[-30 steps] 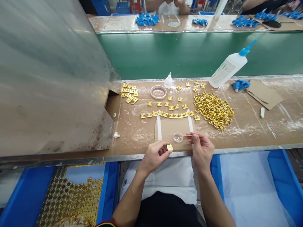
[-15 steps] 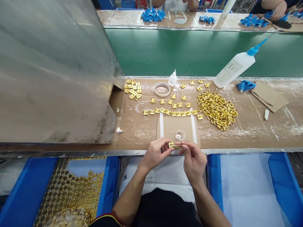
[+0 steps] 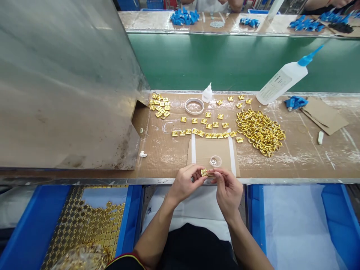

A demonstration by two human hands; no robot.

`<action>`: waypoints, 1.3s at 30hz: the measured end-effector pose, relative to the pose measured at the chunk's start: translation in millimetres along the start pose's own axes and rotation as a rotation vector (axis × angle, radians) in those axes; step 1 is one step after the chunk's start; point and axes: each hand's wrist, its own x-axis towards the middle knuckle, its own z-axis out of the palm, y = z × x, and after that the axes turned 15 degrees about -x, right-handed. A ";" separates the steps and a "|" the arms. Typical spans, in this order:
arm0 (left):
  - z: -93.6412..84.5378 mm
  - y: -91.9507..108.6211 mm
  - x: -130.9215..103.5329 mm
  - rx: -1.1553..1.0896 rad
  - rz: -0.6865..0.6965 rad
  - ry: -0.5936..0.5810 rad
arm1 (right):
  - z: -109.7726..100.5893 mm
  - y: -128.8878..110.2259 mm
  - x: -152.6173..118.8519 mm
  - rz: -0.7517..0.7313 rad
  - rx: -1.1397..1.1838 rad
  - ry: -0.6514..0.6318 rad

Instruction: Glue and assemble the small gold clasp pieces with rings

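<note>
Between the thumb and fingers of my left hand point(image 3: 187, 183) is a small gold square piece point(image 3: 204, 172), held above the table's front edge. My right hand point(image 3: 229, 191) pinches a thin stick point(image 3: 210, 173), its tip against or very near the gold piece; contact is too small to make out. Just beyond my hands, a small clear cup point(image 3: 215, 161) sits on a taped cardboard pad point(image 3: 209, 150). Past the pad lie rows of similar gold pieces point(image 3: 208, 135), with a heap of gold rings point(image 3: 261, 131) to their right.
A large metal housing point(image 3: 70, 93) blocks the left side. A tape roll point(image 3: 194, 106), a small dropper bottle point(image 3: 207, 93) and a tall leaning bottle point(image 3: 282, 82) stand behind. Blue bins, one with gold pieces point(image 3: 92, 221), flank my lap. Other people sit across the green belt point(image 3: 225, 62).
My right hand has shifted very slightly left toward the gold piece, with the stick still pinched. The left hand keeps its hold. The whole view has moved a little.
</note>
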 end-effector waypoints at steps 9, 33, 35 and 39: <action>-0.5 -1.1 -0.9 -0.008 0.011 0.004 | 0.8 -1.1 1.5 -0.104 -0.128 0.028; -0.5 -2.2 -0.7 0.001 0.072 0.002 | -0.6 -1.0 2.7 -0.200 -0.183 0.030; -0.5 -2.3 -0.8 0.008 0.071 0.001 | -0.4 -0.5 2.5 -0.201 -0.184 0.030; -0.4 -2.3 -1.2 0.016 0.090 0.004 | -0.1 -0.4 2.4 -0.202 -0.189 0.028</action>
